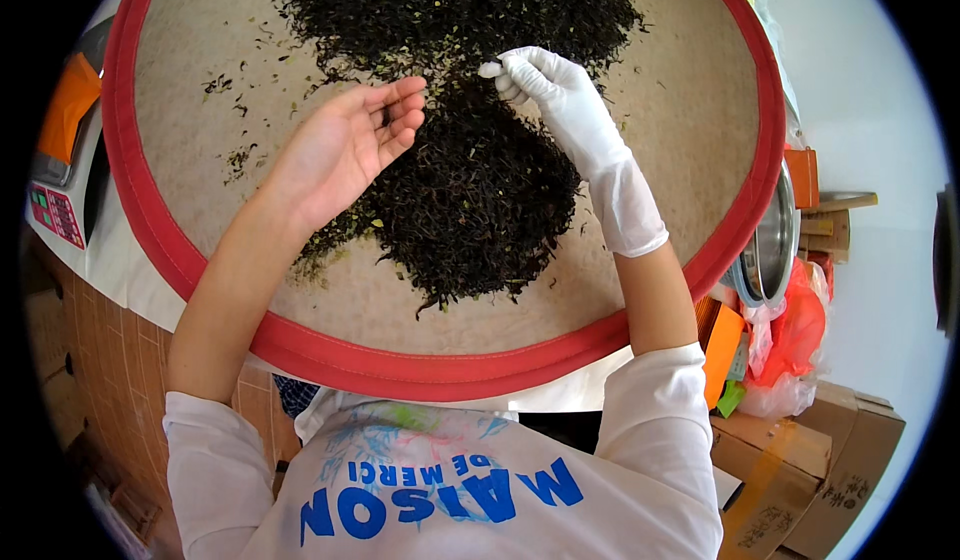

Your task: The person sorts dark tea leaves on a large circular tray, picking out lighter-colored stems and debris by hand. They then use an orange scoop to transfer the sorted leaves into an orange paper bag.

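Dark, twisted dried tea leaves lie on a round, beige cloth-covered tray (690, 130) with a red rim. One tea pile (480, 200) is near me, and a larger tea pile (430, 5) spreads at the far side. My bare left hand (350, 135) hovers at the left edge of the near pile, fingers loosely curled and apart, nothing visible in them. In a white glove, my right hand (545, 85) is above the gap between the piles. Its thumb and forefinger are pinched together; whatever they may hold is too small to make out.
Pale yellow-green leaf bits (240, 160) are scattered left of the piles. Beyond the left rim stands a scale (60, 215) with an orange packet (70, 110). At the right are a metal bowl (775, 240), red plastic bags (795, 330) and cardboard boxes (780, 470).
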A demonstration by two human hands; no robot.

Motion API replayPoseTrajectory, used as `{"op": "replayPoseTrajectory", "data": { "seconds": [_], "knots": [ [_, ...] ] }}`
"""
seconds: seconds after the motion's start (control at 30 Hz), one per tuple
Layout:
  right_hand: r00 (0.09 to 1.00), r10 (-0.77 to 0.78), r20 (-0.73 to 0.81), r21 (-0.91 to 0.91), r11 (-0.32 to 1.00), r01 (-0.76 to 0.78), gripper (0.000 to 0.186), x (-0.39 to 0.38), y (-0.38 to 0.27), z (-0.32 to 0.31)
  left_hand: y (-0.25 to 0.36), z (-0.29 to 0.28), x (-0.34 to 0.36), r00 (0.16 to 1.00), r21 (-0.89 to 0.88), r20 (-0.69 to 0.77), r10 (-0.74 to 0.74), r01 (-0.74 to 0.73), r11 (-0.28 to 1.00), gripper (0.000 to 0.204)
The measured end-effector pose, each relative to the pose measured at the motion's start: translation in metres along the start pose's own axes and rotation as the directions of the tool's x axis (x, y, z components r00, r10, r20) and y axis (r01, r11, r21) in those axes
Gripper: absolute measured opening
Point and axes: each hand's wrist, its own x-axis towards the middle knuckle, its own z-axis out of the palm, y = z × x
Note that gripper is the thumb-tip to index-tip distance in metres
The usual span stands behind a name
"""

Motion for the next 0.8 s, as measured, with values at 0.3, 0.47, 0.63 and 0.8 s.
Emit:
{"op": "replayPoseTrajectory", "data": {
  "seconds": [0.3, 0.47, 0.63, 0.8],
  "knots": [
    [0.956, -0.273, 0.108, -0.523, 0.802, 0.288, 0.015, -0.029, -0.04, 0.049, -0.012, 0.014, -0.003, 0.988, -0.091, -0.025, -0.15, 0.148, 0.985, 0.042],
    [0.919, -0.29, -0.265, -0.53, 0.841, 0.113, 0.015, -0.007, -0.02, 0.021, -0.009, 0.015, -0.006, 0.997, -0.106, -0.046, -0.07, 0.064, 0.992, 0.031],
    [0.828, -0.559, -0.042, -0.891, 0.396, 0.222, 0.027, 0.022, 0.05, -0.035, -0.003, 0.001, 0.001, 1.0, -0.209, -0.005, -0.016, 0.015, 0.978, 0.025],
    [0.901, -0.432, -0.037, -0.945, 0.309, 0.11, 0.031, 0.026, 0.046, -0.015, -0.001, 0.0, -0.001, 1.0, -0.175, 0.009, -0.026, 0.028, 0.984, 0.021]
  ]
}}
